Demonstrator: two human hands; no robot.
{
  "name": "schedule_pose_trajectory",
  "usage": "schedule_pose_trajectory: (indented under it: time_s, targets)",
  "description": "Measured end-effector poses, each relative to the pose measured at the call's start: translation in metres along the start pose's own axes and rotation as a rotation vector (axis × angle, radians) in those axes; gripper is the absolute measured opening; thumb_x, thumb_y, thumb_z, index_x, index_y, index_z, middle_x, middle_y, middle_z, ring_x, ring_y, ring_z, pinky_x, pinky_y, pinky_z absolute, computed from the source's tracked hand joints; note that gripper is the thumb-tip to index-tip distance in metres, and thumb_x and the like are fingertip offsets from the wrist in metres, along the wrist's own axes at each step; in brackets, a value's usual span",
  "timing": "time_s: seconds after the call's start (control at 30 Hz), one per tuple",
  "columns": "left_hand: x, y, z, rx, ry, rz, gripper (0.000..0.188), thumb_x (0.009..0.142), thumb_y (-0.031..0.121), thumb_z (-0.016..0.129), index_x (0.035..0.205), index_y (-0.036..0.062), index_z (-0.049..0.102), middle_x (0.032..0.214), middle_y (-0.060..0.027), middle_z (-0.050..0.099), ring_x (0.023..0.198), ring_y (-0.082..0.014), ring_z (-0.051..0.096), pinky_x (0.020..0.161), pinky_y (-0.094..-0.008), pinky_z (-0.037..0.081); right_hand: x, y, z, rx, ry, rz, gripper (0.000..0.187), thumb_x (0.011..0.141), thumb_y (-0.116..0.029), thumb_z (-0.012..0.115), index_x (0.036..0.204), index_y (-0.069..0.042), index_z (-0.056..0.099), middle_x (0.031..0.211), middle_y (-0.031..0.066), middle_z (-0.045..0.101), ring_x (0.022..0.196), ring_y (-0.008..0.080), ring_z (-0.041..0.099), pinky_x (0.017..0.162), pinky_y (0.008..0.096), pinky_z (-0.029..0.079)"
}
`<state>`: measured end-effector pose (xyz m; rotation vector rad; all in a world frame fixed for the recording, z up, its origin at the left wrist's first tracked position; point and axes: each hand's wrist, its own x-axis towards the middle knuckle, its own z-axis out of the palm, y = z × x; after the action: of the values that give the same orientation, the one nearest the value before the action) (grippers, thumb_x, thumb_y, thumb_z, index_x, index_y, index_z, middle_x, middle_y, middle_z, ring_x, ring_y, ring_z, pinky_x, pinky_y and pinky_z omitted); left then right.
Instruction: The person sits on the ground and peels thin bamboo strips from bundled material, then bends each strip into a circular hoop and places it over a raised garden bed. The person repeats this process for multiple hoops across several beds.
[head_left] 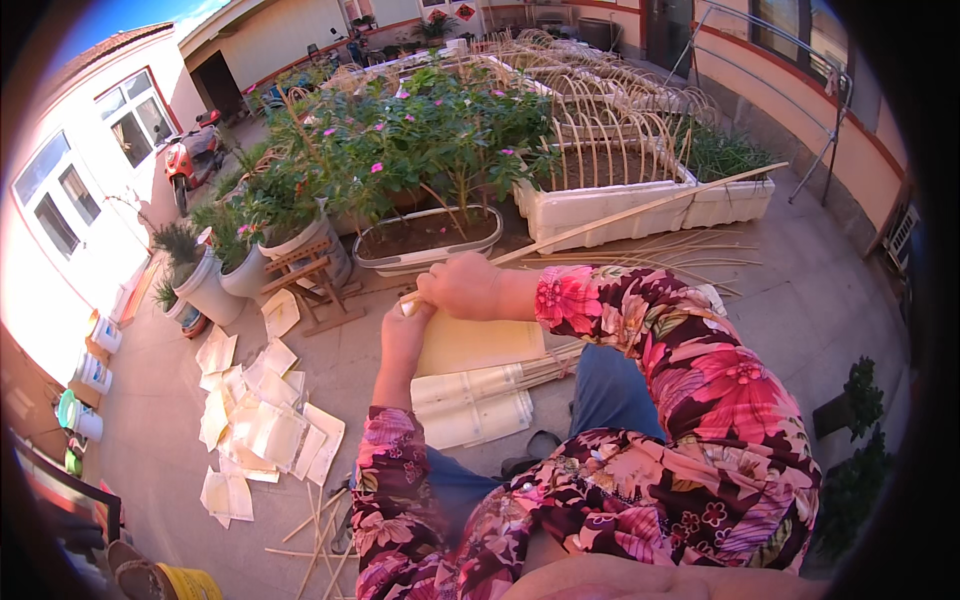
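My right hand [462, 284] is closed around a long pale bamboo strip [640, 215], which slants away to the far right across the white foam planter. Beside it, my left hand [403, 335] pinches at the strip's near end, where a small cream-coloured bit shows by the fingertips. Whether that bit is a separate piece, I cannot tell. Below my hands lies a pale yellow sheet [485, 347]. Nearer to me, cream sheets fixed to sticks [472, 403] lie stacked on the ground. To the left spreads a loose pile of cream square sheets [262, 408].
Several thin bamboo rods [690, 250] lie in front of the foam planter [610, 210]. A small wooden stool [315, 275] stands by the oval flower planter [430, 262]. Loose sticks [320, 540] lie at lower left. White buckets [93, 372] line the left wall.
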<state>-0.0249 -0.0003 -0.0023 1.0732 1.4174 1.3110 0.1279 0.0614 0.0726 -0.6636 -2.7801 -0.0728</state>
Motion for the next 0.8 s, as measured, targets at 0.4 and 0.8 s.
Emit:
schedule_pose_trajectory:
  time_s: [0.4,0.8]
  targets:
    - [-0.002,-0.022,0.010,1.123,0.306,0.714,0.014,0.078,0.024,0.065,0.071,0.0122,0.060,0.073,-0.0044,0.057,0.060,-0.0272,0.059,0.055,-0.0385,0.046,0.001,0.007,0.043,0.481,-0.409,0.553,0.039,0.091,-0.034,0.044,0.094,-0.004,0.069,0.095,0.0189,0.066,0.093,0.0353,0.062,0.083,0.0450,0.047]
    - [0.003,-0.058,0.027,1.273,-0.044,0.270,0.021,0.085,0.028,0.054,0.083,0.0131,0.069,0.085,-0.0093,0.067,0.077,-0.0301,0.066,0.066,-0.0423,0.050,-0.012,0.019,0.111,0.457,-0.465,0.610,0.042,0.088,-0.039,0.053,0.070,-0.005,0.069,0.078,0.0181,0.065,0.083,0.0336,0.064,0.070,0.0426,0.049]
